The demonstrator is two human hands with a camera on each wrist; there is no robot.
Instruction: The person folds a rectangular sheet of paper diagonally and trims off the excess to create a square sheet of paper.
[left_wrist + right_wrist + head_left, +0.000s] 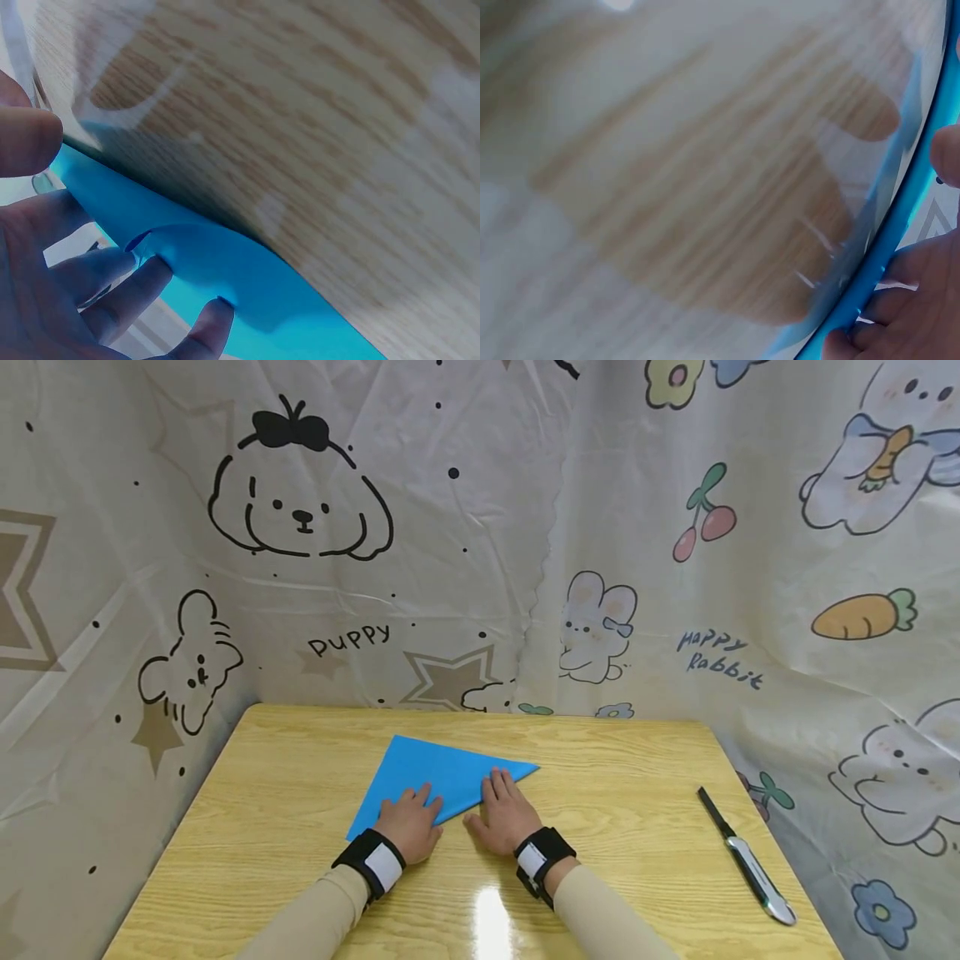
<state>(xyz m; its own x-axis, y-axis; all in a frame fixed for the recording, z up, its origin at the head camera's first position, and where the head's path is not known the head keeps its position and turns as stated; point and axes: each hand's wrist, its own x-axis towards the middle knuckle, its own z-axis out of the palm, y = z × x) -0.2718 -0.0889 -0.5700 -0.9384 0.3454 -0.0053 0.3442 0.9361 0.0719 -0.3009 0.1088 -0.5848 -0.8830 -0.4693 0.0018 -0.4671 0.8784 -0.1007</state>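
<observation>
A sheet of blue paper (435, 768), folded into a triangle, lies on the table with its narrow tip toward the right. My left hand (410, 828) rests on its near left part, fingers spread. In the left wrist view, those fingertips touch the paper (255, 292), which bulges along its folded edge. My right hand (507, 817) lies near the narrow tip, its long fingers stretched over the near edge and the thumb apart. Seen from the right wrist, its fingers (907, 296) lie along the blue edge (889, 244).
A utility knife (750, 868) with a dark blade lies on the wooden table (630, 793) by its right edge, blade end away from me. A printed cloth (465, 568) with cartoon animals hangs behind the table and along both sides.
</observation>
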